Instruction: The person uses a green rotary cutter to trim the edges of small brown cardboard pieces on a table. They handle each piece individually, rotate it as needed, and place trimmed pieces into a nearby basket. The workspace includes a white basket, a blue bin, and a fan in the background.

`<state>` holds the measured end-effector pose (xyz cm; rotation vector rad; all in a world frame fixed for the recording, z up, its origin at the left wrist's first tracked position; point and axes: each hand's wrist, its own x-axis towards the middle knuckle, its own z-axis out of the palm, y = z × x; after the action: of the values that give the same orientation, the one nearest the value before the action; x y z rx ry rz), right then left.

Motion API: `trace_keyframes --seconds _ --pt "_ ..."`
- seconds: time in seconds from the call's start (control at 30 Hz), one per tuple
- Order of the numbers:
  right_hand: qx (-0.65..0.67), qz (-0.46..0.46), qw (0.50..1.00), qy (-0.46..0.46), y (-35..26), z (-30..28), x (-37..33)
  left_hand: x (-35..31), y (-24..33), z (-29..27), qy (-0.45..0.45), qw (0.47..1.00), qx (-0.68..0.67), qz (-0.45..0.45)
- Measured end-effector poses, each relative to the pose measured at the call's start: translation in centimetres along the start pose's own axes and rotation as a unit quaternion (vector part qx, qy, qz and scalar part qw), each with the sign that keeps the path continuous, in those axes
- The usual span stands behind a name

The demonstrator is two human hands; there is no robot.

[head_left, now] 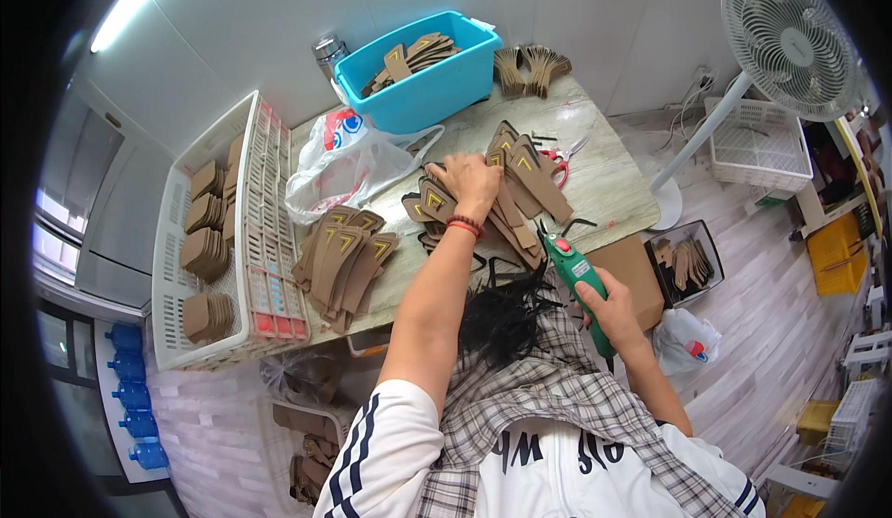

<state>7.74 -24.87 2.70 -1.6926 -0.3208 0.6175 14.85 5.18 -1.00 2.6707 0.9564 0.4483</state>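
My left hand (468,183) reaches over the table onto a pile of flat brown tapered pieces (435,200) with yellow angular marks. Its fingers are bent down and closed on a brown piece at the pile's far side; the fingertips are partly hidden. In my right hand (613,308) is a green handheld electric cutter (583,281) with a red part near its head, its tip by the table's front edge. More brown pieces (531,172) fan out right of my left hand, and another heap (342,262) lies to the left. Black offcuts (506,318) hang below the edge.
Red-handled scissors (561,163) lie on the table (613,188) at right. Behind are a blue bin (423,100) of brown pieces and a white plastic bag (358,170). A white crate (269,239) stands left. A cardboard box (627,272) and a standing fan (790,44) are at right.
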Motion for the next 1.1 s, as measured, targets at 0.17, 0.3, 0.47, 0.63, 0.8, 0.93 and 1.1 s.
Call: trace_keyframes --seconds 0.17,0.3,0.47,0.63,0.8,0.93,1.1 --pt "0.003 -0.037 0.999 0.005 -0.7 0.2 0.5 -2.2 -1.8 -1.1 0.254 0.909 -0.331 0.021" --pt "-0.017 -0.072 0.997 -0.005 -4.1 1.5 0.5 -7.3 -1.1 -6.6 0.084 0.675 -0.731 -0.056" --pt "-0.040 -0.086 0.995 -0.037 -5.8 3.5 -0.3 -11.9 -1.3 -9.7 0.056 0.621 -0.776 -0.097" --pt "-0.050 -0.091 0.993 -0.053 -5.8 4.0 -1.2 -13.0 -1.2 -9.5 0.076 0.612 -0.777 -0.128" --pt "-0.029 -0.087 0.994 -0.064 -5.8 4.3 -1.5 -13.9 -1.0 -9.2 0.052 0.588 -0.792 -0.158" --pt "-0.020 -0.081 0.995 -0.060 -5.8 4.4 -1.6 -14.7 -1.0 -8.8 0.025 0.575 -0.800 -0.167" --pt "-0.013 -0.093 0.994 -0.049 -5.7 4.9 -1.7 -15.7 -1.0 -9.1 -0.022 0.584 -0.796 -0.161"
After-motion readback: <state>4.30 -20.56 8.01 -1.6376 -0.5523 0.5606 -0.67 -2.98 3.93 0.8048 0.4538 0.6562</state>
